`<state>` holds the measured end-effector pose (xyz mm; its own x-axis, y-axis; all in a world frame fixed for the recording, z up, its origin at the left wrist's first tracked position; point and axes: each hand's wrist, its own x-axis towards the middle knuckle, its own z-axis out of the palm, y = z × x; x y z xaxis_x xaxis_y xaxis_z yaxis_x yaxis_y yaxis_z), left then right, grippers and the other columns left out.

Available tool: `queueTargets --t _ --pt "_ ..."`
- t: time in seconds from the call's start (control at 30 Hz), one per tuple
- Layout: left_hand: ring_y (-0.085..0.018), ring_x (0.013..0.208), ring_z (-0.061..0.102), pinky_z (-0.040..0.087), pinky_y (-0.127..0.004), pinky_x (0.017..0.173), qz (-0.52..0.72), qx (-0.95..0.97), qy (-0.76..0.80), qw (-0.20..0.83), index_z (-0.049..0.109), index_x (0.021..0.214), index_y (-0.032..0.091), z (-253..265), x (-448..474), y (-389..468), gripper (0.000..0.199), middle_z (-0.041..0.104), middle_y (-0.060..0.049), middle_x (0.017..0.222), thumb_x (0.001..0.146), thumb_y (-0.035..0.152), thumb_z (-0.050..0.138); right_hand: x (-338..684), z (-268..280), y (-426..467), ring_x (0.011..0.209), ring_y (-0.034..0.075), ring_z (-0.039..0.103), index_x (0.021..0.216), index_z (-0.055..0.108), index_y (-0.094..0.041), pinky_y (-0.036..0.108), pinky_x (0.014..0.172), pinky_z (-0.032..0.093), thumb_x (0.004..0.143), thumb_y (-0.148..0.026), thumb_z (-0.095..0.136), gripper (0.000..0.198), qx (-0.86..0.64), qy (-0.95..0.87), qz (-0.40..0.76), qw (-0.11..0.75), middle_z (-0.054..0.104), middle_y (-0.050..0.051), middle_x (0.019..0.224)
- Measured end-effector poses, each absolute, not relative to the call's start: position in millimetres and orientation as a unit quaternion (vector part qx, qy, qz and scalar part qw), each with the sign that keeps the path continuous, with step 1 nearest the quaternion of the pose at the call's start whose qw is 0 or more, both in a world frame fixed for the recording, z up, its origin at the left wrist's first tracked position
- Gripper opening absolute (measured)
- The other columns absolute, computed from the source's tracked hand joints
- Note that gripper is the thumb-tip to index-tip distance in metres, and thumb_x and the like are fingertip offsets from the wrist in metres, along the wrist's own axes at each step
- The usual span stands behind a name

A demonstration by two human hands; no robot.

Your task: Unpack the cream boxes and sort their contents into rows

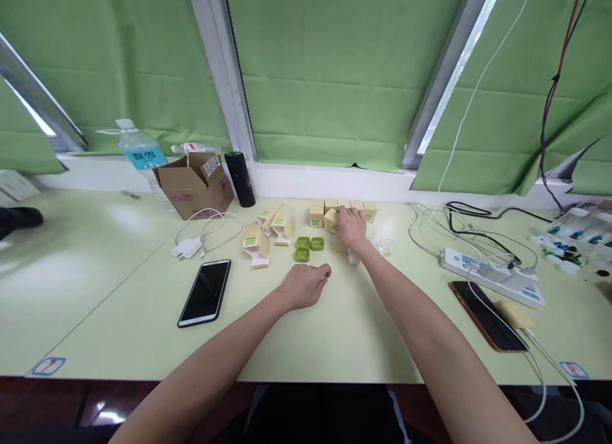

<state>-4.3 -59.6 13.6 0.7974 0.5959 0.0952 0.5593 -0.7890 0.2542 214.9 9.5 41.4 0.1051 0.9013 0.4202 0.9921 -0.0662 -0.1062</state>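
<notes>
Box (329, 221) in the right hand (350, 227), tilted, just in front of a row of boxes (316, 214) near the back of the table (325, 342). Right fingers narrow, closed on the box from its right side; place of the thumb hidden. Left hand (306, 284) nearer the front edge, curled into a loose fist, thumb close to the fingers; cannot tell whether holding something small.

Just behind the left hand, three green trays (317, 244) in a cluster: two side by side, one in front of the left one. To the right of these, below the right hand, small yellow pieces (337, 247). Beside the right wrist, clear plastic (386, 247), too blurred to make out. Left of the trays, opened boxes (255, 243) with white flaps out, close together.

Farther left, a charger (188, 247) with a looped white cable; in front, a phone (205, 294), screen dark. Toward the wall, an open carton (191, 195), with a blue-labelled bottle (143, 154) at its left and a black flask (240, 179) at its right. On the right, a power strip (466, 265) with plugs and tangled cables; in front, another phone (482, 313), with a yellow block (516, 314) at its edge. Across the window, green blinds (335, 74).
</notes>
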Motion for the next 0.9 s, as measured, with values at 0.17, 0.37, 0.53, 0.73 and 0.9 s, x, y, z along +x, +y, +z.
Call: queueTargets --t 0.17,0.37,0.53,0.73,0.9 --pt "-0.023 0.074 0.068 0.041 -0.032 0.064 0.154 0.919 0.324 0.167 0.056 0.114 0.025 12 -6 -57 0.021 0.07 0.0 0.077 0.096 0.02 0.047 215 50 -21 0.118 0.032 0.058 0.131 0.047 -0.021 0.043 0.098 0.041 0.085 -0.012 0.059 0.048 -0.712 -0.604 -0.067 0.351 0.067 0.015 0.128" --pt "-0.017 0.08 0.065 0.051 -0.031 0.078 0.403 0.793 0.343 0.303 0.049 0.118 0.023 15 -11 -48 0.021 0.068 -0.003 0.089 0.099 0.028 0.045 214 58 -93 0.116 0.027 0.06 0.125 0.048 -0.026 0.041 0.094 0.048 0.077 -0.014 0.063 0.052 -0.558 -0.665 0.129 0.48 0.062 0.011 0.134" --pt "-0.026 0.129 0.062 0.049 -0.041 0.106 0.372 0.81 0.248 0.38 0.028 0.152 0.029 20 -15 -48 0.071 0.056 -0.016 0.15 0.091 0.033 0.065 216 56 -127 0.114 0.024 0.061 0.122 0.054 -0.027 0.042 0.098 0.049 0.074 -0.009 0.061 0.051 -0.474 -0.726 0.309 0.391 0.065 0.007 0.127" --pt "-0.037 0.152 0.041 0.033 -0.057 0.122 0.215 0.849 0.234 0.422 0.016 0.166 0.033 25 -12 -63 0.106 0.049 -0.016 0.159 0.081 0.029 0.079 218 42 -127 0.106 0.023 0.062 0.119 0.056 -0.027 0.043 0.093 0.053 0.074 -0.004 0.055 0.051 -0.449 -0.745 0.346 0.352 0.065 0.006 0.125" --pt "-0.038 0.145 0.046 0.043 -0.06 0.116 0.249 0.816 0.296 0.43 0.028 0.162 0.032 18 -6 -66 0.103 0.053 -0.016 0.151 0.077 0.035 0.085 213 39 -126 0.119 0.023 0.064 0.115 0.057 -0.028 0.045 0.099 0.053 0.08 -0.007 0.052 0.04 -0.427 -0.699 0.339 0.463 0.062 0.006 0.13"
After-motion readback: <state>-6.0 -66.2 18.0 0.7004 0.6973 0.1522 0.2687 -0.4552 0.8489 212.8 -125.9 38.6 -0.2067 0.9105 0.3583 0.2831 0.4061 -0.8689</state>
